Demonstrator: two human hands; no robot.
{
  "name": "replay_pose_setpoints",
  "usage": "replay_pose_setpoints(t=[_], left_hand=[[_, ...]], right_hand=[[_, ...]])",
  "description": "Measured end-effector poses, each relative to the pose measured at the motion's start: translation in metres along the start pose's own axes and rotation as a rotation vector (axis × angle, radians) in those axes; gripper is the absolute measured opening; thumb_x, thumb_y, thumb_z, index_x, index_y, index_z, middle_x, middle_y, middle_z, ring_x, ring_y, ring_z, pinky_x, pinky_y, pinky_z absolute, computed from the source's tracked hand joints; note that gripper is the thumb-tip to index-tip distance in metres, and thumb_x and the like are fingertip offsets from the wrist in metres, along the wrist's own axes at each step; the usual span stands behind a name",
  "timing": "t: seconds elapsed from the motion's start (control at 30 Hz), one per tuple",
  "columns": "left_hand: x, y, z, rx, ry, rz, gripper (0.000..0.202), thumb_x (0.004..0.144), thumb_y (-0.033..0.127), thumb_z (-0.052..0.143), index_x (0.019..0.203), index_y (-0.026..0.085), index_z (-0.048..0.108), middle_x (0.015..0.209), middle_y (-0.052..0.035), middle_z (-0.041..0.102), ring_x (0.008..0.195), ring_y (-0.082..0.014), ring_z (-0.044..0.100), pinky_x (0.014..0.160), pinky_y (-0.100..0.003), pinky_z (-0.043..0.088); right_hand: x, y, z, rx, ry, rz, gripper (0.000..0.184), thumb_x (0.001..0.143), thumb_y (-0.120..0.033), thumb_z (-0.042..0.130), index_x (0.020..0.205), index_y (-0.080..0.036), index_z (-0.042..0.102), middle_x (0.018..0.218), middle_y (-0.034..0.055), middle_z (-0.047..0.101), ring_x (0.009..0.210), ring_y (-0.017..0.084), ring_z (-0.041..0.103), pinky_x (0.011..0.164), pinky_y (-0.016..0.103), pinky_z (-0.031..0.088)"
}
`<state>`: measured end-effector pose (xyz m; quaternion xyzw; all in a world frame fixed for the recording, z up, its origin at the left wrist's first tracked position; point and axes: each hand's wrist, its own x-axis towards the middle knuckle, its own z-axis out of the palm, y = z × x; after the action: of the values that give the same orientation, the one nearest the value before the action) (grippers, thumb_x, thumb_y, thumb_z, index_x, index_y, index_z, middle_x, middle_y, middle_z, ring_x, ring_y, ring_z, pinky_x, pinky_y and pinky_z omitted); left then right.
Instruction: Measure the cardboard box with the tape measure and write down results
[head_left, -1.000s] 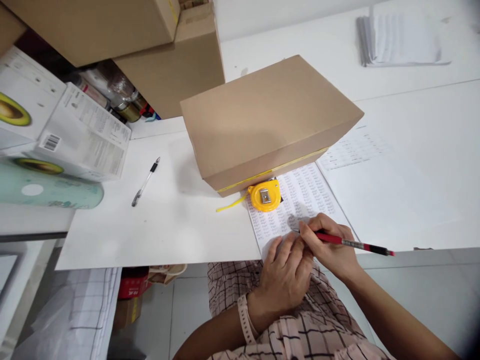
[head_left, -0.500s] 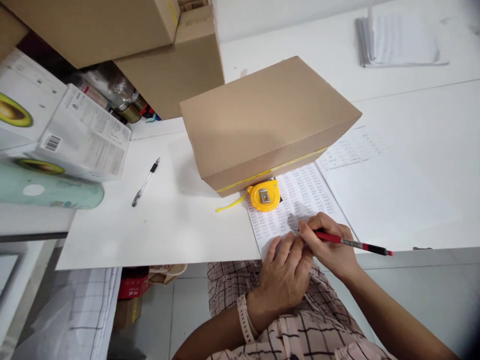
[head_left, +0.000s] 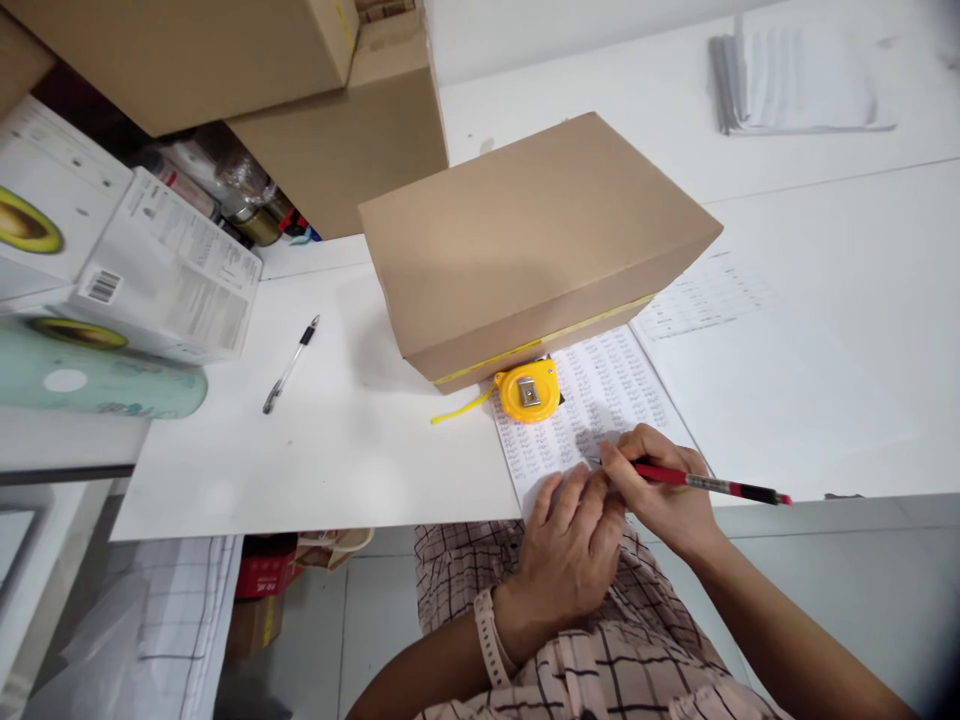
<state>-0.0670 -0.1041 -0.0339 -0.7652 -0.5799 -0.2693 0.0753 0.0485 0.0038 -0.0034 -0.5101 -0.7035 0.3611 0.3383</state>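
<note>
**Hands at the printed sheet, pen to paper**

The right hand (head_left: pixel 664 490) is curled around a red pen (head_left: pixel 705 484), pinching it near the tip between thumb and forefinger, with the tip down on the printed sheet (head_left: pixel 600 400) and the barrel slanting out to the right past the table edge. Its forearm runs in from the lower right. The left hand (head_left: pixel 570 545) lies flat, palm down, fingers loosely together and pressing on the near edge of the sheet, its fingertips touching the right hand's knuckles; a pale watch strap (head_left: pixel 491 638) circles the wrist.

On the far part of the sheet sits a yellow tape measure (head_left: pixel 529 391), its tape running along the bottom edge of a brown cardboard box (head_left: pixel 532 235) that stands just behind the sheet. Well to the left of the sheet, a second pen (head_left: pixel 291 364) lies on the white table (head_left: pixel 825 380)
</note>
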Motion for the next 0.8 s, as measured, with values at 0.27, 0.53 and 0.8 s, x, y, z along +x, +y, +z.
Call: replay_pose_setpoints(t=[0.27,0.53,0.8], left_hand=[[0.0017,0.0006,-0.0011,-0.042,0.018,-0.017,0.037,0.096,0.025,0.053,0.128,0.011,0.068,0.134,-0.0109,0.071,0.131,-0.0261,0.058,0.116,-0.042,0.037],[0.0017,0.0009,-0.0025,-0.026,-0.005,-0.018,0.037,0.098,0.027,0.053,0.128,0.012,0.068,0.135,-0.0096,0.070,0.132,-0.0255,0.057,0.118,-0.041,0.036],[-0.0007,0.0007,-0.0012,-0.010,-0.024,-0.008,0.039,0.098,0.030,0.052,0.130,0.013,0.066,0.139,-0.0102,0.068,0.135,-0.0257,0.055,0.117,-0.042,0.036]], right_hand=[[-0.0011,0.0012,-0.0009,-0.037,0.028,0.030,0.039,0.088,-0.035,0.067,0.057,-0.023,0.046,0.052,-0.0047,0.052,0.046,0.009,0.046,0.046,0.024,0.039],[-0.0012,0.0039,-0.0009,-0.031,0.019,0.022,0.039,0.088,-0.034,0.066,0.056,-0.022,0.046,0.053,-0.0045,0.051,0.047,0.009,0.045,0.047,0.024,0.039],[-0.0022,0.0029,-0.0007,-0.059,0.034,0.081,0.038,0.087,-0.036,0.066,0.058,-0.023,0.044,0.051,-0.0052,0.050,0.046,0.009,0.044,0.047,0.025,0.038]])
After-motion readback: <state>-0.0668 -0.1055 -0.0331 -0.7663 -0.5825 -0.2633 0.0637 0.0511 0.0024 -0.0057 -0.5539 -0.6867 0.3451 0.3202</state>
